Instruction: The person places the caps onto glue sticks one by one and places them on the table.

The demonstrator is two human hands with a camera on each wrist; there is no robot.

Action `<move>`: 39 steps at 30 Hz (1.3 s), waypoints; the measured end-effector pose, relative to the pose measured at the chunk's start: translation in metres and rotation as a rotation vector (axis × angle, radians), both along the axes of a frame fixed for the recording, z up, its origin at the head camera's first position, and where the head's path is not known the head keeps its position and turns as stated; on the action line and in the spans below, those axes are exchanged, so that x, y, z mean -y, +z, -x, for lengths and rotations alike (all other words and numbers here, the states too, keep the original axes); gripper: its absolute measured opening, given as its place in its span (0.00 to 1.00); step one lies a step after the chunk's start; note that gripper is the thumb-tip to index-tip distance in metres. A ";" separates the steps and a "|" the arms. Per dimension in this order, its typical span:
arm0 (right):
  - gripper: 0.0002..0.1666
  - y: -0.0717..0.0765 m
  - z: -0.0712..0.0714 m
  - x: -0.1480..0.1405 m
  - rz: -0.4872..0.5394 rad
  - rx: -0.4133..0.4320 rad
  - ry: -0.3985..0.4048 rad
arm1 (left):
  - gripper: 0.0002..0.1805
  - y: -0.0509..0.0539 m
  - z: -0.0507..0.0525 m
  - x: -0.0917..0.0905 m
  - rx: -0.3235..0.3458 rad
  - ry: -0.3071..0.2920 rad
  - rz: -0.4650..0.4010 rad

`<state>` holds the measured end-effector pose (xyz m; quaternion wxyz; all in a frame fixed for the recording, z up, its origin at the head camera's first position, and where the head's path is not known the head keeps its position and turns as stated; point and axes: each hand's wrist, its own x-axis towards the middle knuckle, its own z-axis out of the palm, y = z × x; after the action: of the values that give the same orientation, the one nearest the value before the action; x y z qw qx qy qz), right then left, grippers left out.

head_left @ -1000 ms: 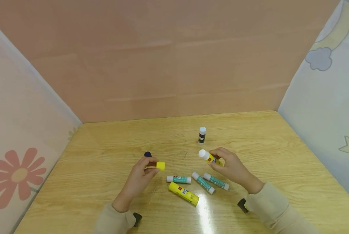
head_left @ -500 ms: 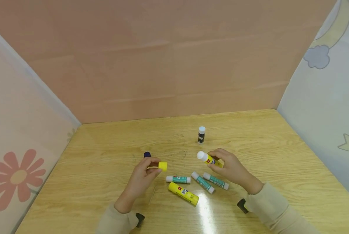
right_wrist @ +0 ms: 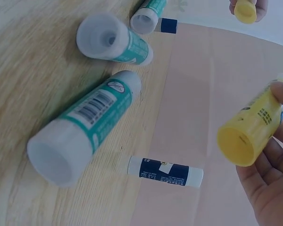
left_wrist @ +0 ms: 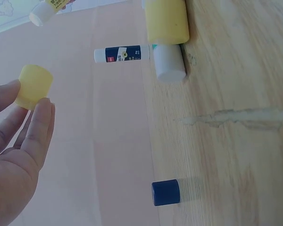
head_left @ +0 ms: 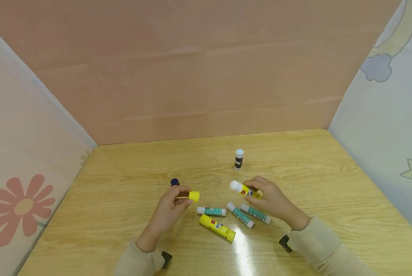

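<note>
Left hand (head_left: 167, 209) has the yellow cap (head_left: 194, 196) pinched tight-ish, right hand (head_left: 273, 197) is curled round the white-tipped yellow glue stick (head_left: 246, 190) off to the right, both above the table (head_left: 130, 168). If that pinch slips, the round cap could easily drop and roll imo.

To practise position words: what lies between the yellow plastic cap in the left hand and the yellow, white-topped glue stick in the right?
No object: the head view shows only bare wooden tabletop between cap and stick.
</note>
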<state>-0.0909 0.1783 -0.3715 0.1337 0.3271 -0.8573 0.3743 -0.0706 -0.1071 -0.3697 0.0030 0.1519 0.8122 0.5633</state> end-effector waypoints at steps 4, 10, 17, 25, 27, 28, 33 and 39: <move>0.18 -0.002 -0.001 0.001 -0.010 0.016 0.006 | 0.14 0.004 -0.002 -0.002 0.016 -0.003 0.000; 0.18 -0.001 -0.002 0.003 -0.013 0.014 0.030 | 0.14 0.014 -0.007 -0.006 0.010 -0.015 -0.010; 0.16 0.001 -0.003 0.006 -0.025 -0.015 0.076 | 0.14 0.024 -0.011 -0.009 0.040 -0.014 -0.018; 0.17 0.000 -0.002 0.008 -0.039 -0.052 0.108 | 0.14 0.017 -0.009 -0.009 0.036 -0.031 -0.026; 0.17 0.000 -0.002 0.009 -0.044 -0.050 0.111 | 0.14 0.011 -0.006 -0.008 0.032 -0.038 -0.023; 0.17 0.000 -0.002 0.009 -0.048 -0.047 0.110 | 0.14 0.007 -0.005 -0.008 0.031 -0.041 -0.026; 0.16 0.002 -0.003 0.011 -0.074 -0.018 0.120 | 0.14 -0.002 -0.002 -0.005 0.006 -0.062 -0.026; 0.14 0.003 -0.005 0.012 -0.106 0.029 0.125 | 0.13 -0.002 -0.003 -0.006 0.008 -0.093 -0.022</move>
<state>-0.0863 0.1661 -0.3685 0.0800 0.3810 -0.8558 0.3406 -0.0677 -0.1016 -0.3722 0.0309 0.1874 0.7978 0.5722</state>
